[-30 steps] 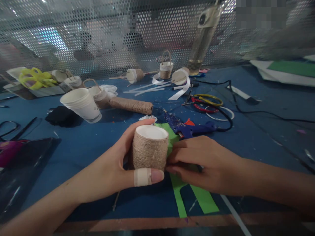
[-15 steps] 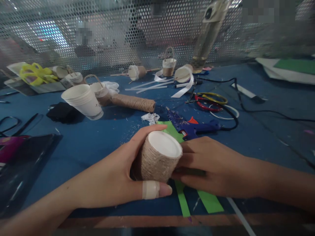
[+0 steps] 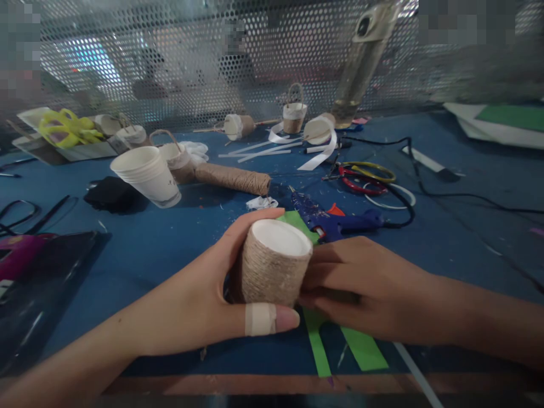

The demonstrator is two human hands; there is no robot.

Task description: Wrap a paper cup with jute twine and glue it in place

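Working at a wide blue bench (image 3: 182, 232) with a brownish near edge, facing a perforated metal screen (image 3: 182, 79) along the far side. Has white and green sheets (image 3: 480, 129) lying at the far right, a glossy dark folder (image 3: 55, 283) at the near left, and a tall clear bottle (image 3: 363, 62) at the far side, right of centre. Holds a twine-wrapped cup (image 3: 274, 277) at near centre in the left hand grip (image 3: 208, 294), clamped around it from the left, with thumb across the near side and fingers round the far side; tilts it to the right with its white end up. Has the right hand grip (image 3: 365, 277) at the cup's right side, with bent fingers and tips out of sight behind it; cannot tell whether closed on anything. Has a blue glue gun (image 3: 340, 224) lying just beyond the right hand and green paper (image 3: 363, 348) partly covered beneath it. Sees, farther left, stacked white paper cups (image 3: 147, 175) leaning over, with a twine roll (image 3: 236, 178) lying to their right. Has a small handled basket (image 3: 294, 119) upright at far centre, thin white strips (image 3: 263, 150) nearer and to its left, and pale tape (image 3: 260, 319) around the left thumb.
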